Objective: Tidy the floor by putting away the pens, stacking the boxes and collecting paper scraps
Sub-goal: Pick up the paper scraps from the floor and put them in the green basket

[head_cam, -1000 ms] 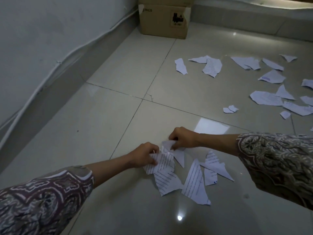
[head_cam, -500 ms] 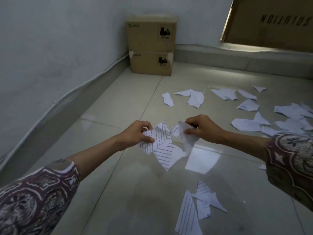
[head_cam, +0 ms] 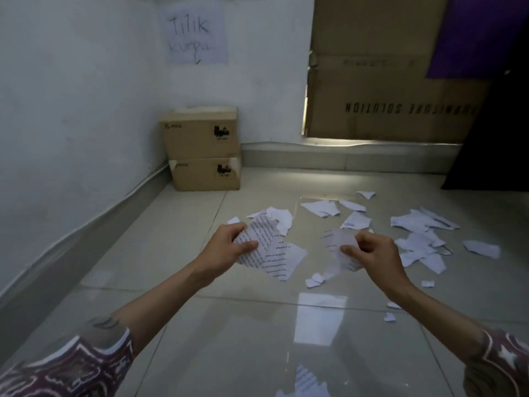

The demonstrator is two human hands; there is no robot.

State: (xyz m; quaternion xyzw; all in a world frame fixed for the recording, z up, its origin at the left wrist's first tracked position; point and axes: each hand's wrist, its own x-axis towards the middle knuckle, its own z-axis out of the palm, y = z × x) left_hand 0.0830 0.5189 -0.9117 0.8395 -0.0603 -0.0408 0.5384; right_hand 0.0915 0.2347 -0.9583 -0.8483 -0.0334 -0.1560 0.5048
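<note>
Holding printed scraps [head_cam: 267, 247], the left hand [head_cam: 229, 247] pinched several pieces while the right hand [head_cam: 369, 253] gripped a blurred one, fingers closed. The two boxes [head_cam: 203, 150] stood stacked in the corner; right of them, many loose scraps [head_cam: 420, 233] lay uncollected on the glossy tiled floor [head_cam: 171, 239]. No pens showed.

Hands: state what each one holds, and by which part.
Left hand pinches printed paper scraps at their left edge; right hand grips another scrap by its right side.
</note>
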